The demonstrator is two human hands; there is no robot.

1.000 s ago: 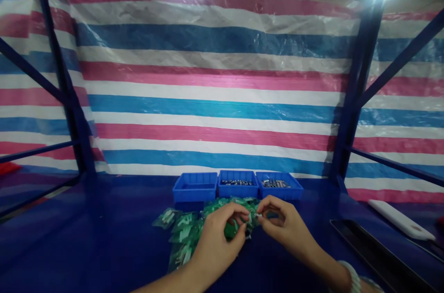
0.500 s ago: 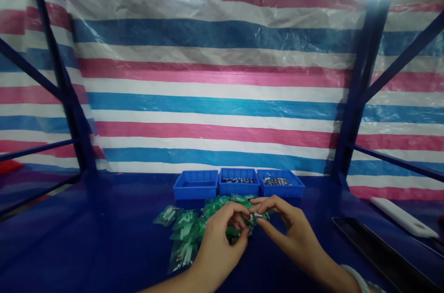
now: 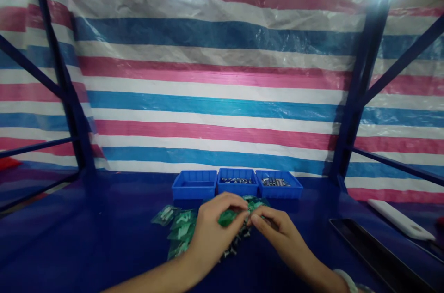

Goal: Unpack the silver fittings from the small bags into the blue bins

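My left hand (image 3: 217,228) is closed, thumb and forefinger pinched together over a pile of small green plastic bags (image 3: 183,226). Its fingertips meet those of my right hand (image 3: 279,228), which is pinched too. What lies between the fingertips is too small and hidden to name. Pale strips show inside some of the bags. Small dark and metallic parts (image 3: 230,251) lie loose below and between the hands.
Behind the pile stand three blue bins: an empty left one (image 3: 194,186), a middle one (image 3: 237,186) and a right one (image 3: 279,186) holding metal parts. A black flat device (image 3: 378,251) and a white bar (image 3: 400,219) lie at the right.
My right hand has closed its thumb and fingers and moved slightly left and down. My left hand has shifted left and its fingertips have come together, near the right ones.
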